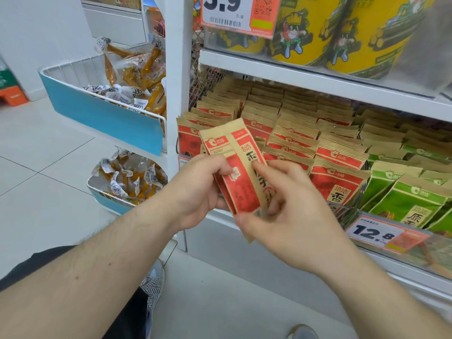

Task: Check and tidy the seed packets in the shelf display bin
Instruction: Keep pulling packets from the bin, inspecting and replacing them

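Just in front of the shelf display bin, two red seed packets are being held up and fanned apart, one partly over the other, a little above the front left corner of the bin. They are being gripped on the left edge by the left hand, thumb on the front face and fingers curled behind. By the right hand the front packet is being pinched, thumb at the lower edge and fingertips on the printed face, so both grips are closed on the packets.

For this checking step to be done well, the packets should probably be kept flat and not bent, each face being turned fully toward the eye so that print and seal can be read; then they should be returned upright, label forward, into the red row with the same design.

Two packets are being held. Behind them, in the bin, about four rows of red packets are being shown, with green packets to the right in some two rows; the packets in each row are overlapping too much to be counted. On the shelf above, three yellow tubs are being displayed. Two price tags are being seen, and at the left two wire baskets of wrapped snacks.
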Demonstrator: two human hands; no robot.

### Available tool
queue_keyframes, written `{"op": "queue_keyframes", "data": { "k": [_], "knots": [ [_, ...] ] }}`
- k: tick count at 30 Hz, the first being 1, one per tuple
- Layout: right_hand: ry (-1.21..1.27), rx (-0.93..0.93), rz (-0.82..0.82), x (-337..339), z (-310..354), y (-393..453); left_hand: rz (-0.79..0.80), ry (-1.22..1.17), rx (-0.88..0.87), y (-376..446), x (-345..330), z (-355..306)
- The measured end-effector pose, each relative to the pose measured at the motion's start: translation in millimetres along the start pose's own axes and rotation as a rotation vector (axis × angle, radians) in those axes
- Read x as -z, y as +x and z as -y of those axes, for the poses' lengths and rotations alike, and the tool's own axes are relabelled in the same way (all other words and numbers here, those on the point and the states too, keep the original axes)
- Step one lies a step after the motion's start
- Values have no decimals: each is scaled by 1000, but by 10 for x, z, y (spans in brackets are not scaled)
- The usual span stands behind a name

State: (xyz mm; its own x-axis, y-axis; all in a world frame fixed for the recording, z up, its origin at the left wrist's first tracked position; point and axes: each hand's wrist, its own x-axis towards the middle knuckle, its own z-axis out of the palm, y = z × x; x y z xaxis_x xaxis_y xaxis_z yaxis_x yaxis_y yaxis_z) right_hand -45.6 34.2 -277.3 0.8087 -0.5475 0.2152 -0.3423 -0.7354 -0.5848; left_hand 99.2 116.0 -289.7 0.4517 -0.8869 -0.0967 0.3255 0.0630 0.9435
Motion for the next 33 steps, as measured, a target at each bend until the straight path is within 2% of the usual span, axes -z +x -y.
{"op": "queue_keyframes", "data": {
  "k": [2, 3, 5, 7, 10, 14, 18, 23, 25, 29, 33],
  "knots": [
    [185, -69, -137, 63, -74, 80, -3, 21, 63, 18, 4, 6],
    [293, -117, -154, 100, -100, 115, 21, 50, 97, 4, -5, -2],
    [555, -195, -119, 170, -118, 154, 88, 125, 136, -40, -25, -8],
    [680, -240, -86, 195, -101, 161, 131, 185, 166, -63, -26, 10],
    [690, -247, -116, 179, -131, 164, 164, 218, 124, -41, -19, 31],
    [751, -274, -128, 185, -151, 176, 84, 197, 21, -15, 42, -44],
    [784, -292, -114, 173, -135, 174, 97, 181, 16, -13, 48, -51],
    [851, -364, -165, 163, -197, 205, 260, 288, 91, -41, 100, -77],
    [892, -358, -115, 181, -202, 197, 263, 283, 87, -45, 104, -74],
    [805, -320, 123, 235, -199, 169, 153, 126, 34, -26, 71, -100],
    [826, -312, 103, 226, -223, 169, 209, 24, 43, -32, 101, -131]
  ]
}}
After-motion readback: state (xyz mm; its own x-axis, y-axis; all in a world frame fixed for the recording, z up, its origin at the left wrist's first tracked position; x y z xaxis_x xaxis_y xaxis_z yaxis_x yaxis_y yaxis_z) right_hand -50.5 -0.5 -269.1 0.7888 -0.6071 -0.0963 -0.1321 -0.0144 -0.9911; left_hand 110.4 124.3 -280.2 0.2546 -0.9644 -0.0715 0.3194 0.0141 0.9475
